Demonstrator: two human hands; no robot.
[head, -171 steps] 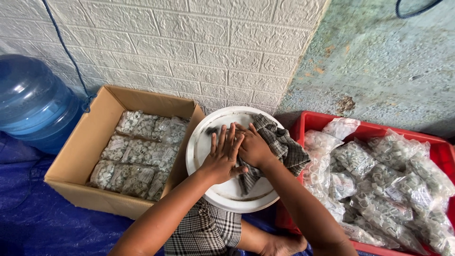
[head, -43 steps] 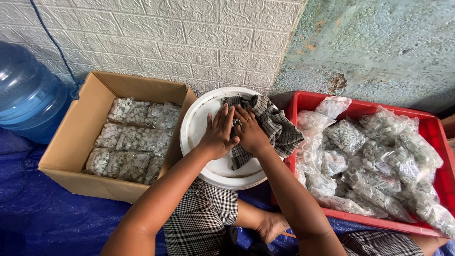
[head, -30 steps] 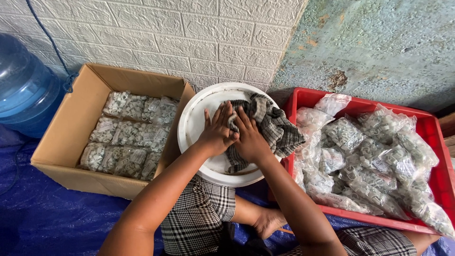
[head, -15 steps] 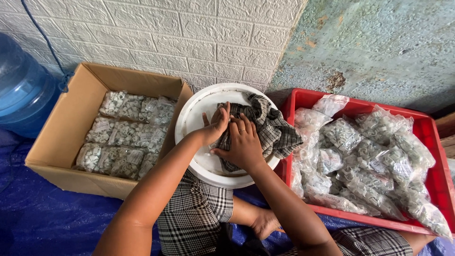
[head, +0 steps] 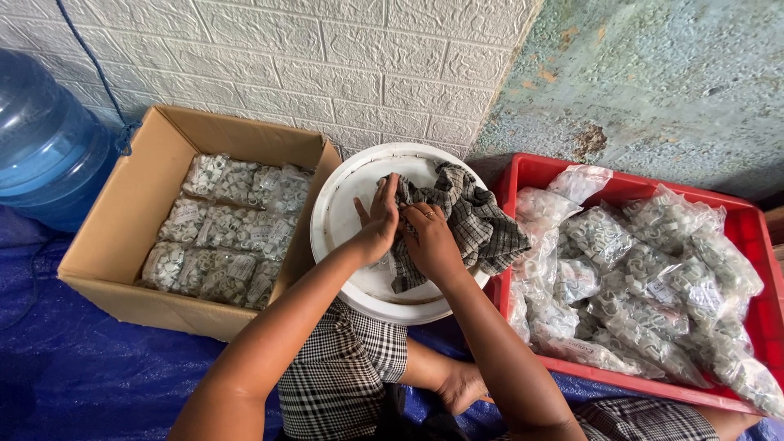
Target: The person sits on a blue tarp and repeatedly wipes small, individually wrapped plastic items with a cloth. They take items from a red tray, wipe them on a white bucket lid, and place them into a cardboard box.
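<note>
A blue tarp (head: 73,367) covers the floor from 6 to 9 o'clock, under everything. A red crate (head: 531,173) fills the 3 o'clock side, heaped with clear bags (head: 645,278) of small pale rings. A cardboard box (head: 122,212) sits at 9 o'clock, with more such bags laid flat in rows inside. A blue water jug (head: 45,147) stands at 10 o'clock, against the white brick wall (head: 327,57). Between box and crate, at the centre, is a white tub (head: 335,220), touching both. A checked cloth (head: 482,220) lies in it, draping over the rim toward 3 o'clock. The left hand (head: 377,224) presses flat on the cloth's 9 o'clock edge, fingers together and pointing to 12. The right hand (head: 429,241), just beside it and touching, is curled and grips a fold of the cloth.
</note>
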